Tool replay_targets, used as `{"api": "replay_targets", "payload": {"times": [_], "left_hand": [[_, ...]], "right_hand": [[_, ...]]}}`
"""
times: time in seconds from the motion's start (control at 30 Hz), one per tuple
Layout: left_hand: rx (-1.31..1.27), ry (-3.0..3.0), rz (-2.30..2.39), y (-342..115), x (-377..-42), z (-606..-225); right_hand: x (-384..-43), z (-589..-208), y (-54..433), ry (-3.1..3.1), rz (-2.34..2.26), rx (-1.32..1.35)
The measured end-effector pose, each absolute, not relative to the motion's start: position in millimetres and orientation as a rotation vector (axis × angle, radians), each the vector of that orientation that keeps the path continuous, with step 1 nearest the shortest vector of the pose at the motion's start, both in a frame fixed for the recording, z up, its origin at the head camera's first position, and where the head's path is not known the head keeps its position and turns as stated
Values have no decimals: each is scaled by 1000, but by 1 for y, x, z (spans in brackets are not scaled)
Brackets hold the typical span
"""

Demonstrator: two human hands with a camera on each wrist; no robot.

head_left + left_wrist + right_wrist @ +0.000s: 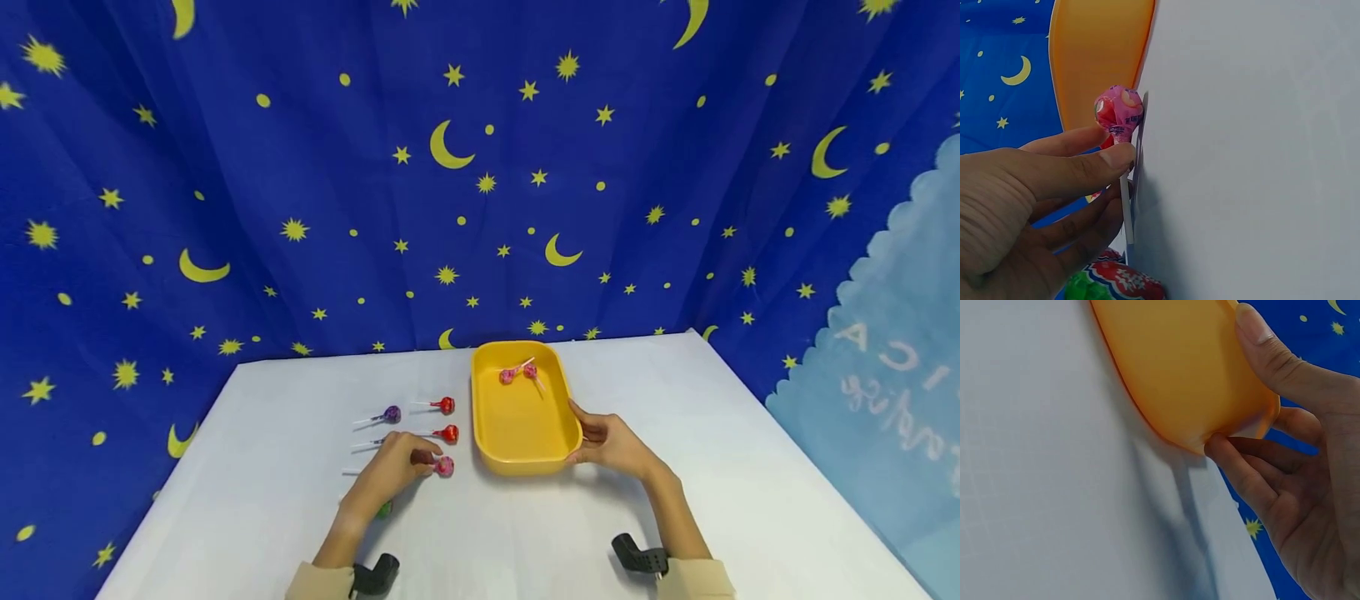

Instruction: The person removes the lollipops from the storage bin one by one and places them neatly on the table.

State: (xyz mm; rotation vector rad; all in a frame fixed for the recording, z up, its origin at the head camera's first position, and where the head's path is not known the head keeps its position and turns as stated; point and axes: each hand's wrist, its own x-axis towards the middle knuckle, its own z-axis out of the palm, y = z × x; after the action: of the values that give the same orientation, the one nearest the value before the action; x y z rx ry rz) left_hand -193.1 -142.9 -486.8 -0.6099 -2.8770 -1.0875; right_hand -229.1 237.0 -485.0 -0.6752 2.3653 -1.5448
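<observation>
My left hand (392, 468) pinches a pink lollipop (445, 467) between thumb and fingers, just below its wrapped head. In the left wrist view the lollipop (1119, 112) is seen close up, with its white stick running down beside the fingers. My right hand (617, 443) grips the near right corner of a yellow tray (521, 429). The right wrist view shows the thumb over the tray's (1175, 369) rim and fingertips against its lower edge. Inside the tray lie two pink lollipops (507, 377), near its far end.
Left of the tray lie red lollipops (447, 405) and a purple lollipop (392, 414) on the white table (720, 433). A green lollipop (385, 509) is partly hidden by the left arm. A blue curtain (517, 208) with moons and stars hangs behind the table.
</observation>
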Motion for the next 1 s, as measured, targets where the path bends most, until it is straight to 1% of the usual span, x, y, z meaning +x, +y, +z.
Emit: {"api": "replay_targets", "payload": {"times": [0.17,0.3,0.37,0.57,0.8,1.0], "left_hand": [[-630,-2904,-1105,-142,-186,-491],[-598,-2926,-1101,-141,-185,-485],[-558,-2933,-1094,-141,-187,-479],[-547,-2904,-1051,-132,-197,-457],[-388,-3080,-942,-124,-201,-432],[-430,-3030,-935,-122,-206,-423]], "right_hand": [[-222,-491,239,2360,-1528,-680],[-222,-492,239,2343,-1549,-668],[-223,-491,238,2332,-1566,-663],[-225,-491,238,2329,-1581,-673],[-225,-491,236,2365,-1544,-686],[-226,-486,237,2357,-1554,-680]]}}
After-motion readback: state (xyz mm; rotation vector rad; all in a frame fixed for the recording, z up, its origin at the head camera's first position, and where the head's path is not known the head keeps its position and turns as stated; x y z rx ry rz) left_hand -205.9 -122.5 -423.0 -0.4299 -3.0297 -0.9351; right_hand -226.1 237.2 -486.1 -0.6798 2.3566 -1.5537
